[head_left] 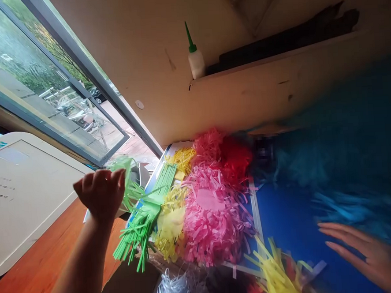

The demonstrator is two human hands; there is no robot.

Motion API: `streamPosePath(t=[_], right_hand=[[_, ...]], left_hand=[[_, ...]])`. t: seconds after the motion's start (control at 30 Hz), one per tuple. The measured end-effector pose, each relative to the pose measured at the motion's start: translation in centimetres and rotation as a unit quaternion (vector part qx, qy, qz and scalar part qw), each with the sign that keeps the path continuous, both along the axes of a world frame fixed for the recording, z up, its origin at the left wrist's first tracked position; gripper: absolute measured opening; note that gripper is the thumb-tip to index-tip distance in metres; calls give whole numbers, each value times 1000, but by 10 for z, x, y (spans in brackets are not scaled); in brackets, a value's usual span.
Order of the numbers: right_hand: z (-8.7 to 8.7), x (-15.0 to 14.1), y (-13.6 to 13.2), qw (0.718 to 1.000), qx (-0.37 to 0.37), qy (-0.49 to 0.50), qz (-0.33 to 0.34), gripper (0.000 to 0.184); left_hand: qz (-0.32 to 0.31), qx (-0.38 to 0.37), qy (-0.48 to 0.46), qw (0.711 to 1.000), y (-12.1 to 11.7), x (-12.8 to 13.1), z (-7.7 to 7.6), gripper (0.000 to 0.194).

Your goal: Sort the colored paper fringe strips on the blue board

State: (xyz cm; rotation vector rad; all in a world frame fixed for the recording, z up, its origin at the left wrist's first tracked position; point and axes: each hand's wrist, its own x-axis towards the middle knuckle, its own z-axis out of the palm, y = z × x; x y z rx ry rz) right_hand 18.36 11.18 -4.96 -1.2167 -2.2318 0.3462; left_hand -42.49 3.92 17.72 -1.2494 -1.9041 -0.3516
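Observation:
My left hand (102,192) is raised in a closed fist at the left. A light green paper fringe (130,186) trails from it, slightly blurred. To its right lie a bundle of bright green paper strips (144,229), a pale yellow fringe (171,221) and a large pink fringed heap (213,225). My right hand (364,253) is held with its fingers stretched out over the blue surface (286,220), and nothing shows in its grip. Beyond it are blurred blue strips (345,208). A bright yellow fringe (276,269) lies to the left of this hand.
Red fringe (238,159) and small yellow strips (183,159) lie near the wall. A green-tipped glue bottle (196,63) stands on a ledge. White stringy material (179,289) is at the bottom. A whiteboard-like panel (26,196) and a window (52,84) are left.

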Motion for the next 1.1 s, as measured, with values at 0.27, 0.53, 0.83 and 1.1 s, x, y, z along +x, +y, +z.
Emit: streamPosePath(t=[0.27,0.53,0.83,1.1], right_hand=[[92,-148,11,958,-106,143,226,20],[80,-274,59,806,-391,392,209,75],[66,-283,73,678,-476,526,192,38],[74,-260,78,627,-496,568,196,25]], left_hand=[[-217,68,-146,963,0,72,-57,33],[-355,58,-159,919,1,115,-133,24],[-311,-30,-380,870,9,109,-189,58],[-296,-32,-414,860,37,114,-193,33]])
